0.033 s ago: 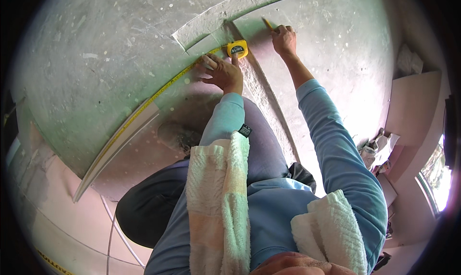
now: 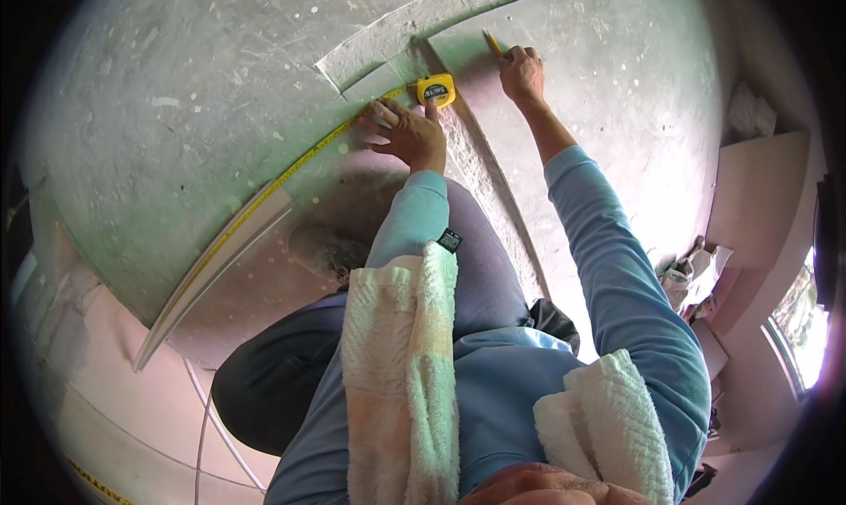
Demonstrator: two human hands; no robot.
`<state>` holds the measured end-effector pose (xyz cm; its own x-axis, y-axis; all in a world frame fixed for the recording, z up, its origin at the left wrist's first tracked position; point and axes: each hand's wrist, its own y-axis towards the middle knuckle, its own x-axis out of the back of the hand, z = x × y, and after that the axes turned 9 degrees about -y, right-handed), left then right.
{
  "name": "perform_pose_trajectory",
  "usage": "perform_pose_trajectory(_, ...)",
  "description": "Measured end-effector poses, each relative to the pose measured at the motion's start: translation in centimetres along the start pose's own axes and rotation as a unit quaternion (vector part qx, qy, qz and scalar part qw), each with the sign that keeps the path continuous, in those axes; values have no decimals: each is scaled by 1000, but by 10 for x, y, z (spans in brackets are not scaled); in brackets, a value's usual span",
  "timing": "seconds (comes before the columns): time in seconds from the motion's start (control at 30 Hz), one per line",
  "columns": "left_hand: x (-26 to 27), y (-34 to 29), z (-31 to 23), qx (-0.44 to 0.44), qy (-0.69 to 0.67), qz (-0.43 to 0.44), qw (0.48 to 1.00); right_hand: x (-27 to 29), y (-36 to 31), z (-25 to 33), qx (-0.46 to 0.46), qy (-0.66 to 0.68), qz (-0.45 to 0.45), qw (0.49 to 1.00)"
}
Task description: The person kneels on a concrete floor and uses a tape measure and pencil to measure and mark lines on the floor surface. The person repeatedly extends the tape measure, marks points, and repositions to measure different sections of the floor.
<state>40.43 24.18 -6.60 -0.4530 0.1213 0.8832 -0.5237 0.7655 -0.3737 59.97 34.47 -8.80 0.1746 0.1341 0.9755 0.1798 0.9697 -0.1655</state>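
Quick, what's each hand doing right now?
Left hand: fingers spread, pressing the yellow tape measure and its tape against the grey floor.
Right hand: closed around a yellow pencil, tip on the floor.

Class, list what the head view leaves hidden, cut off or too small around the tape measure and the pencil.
- Tape measure markings: too small to read.
- Tape's far end: lost behind the slab edge at lower left.
- Pencil: lower part hidden in the right hand; any mark is too small to see.
- Left hand palm: faces down, so its contact is hidden.
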Motion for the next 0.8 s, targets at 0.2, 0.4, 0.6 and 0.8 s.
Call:
perform_pose_trajectory(0.2,-6,-1,4,-18,-4,-14,1000,35,-13,24,-10,414,132,900)
perform_pose_trajectory(0.4,-12,6,2,-6,10,-4,1000,75,-36,52,11,684,352,639)
perform_pose_trajectory(0.6,-8,5,0,-3,6,12,1000,58,-47,76,75,594,338,726)
perform_pose_trajectory(0.8,-11,5,1,-3,11,6,1000,31,-39,83,179,423,218,861)
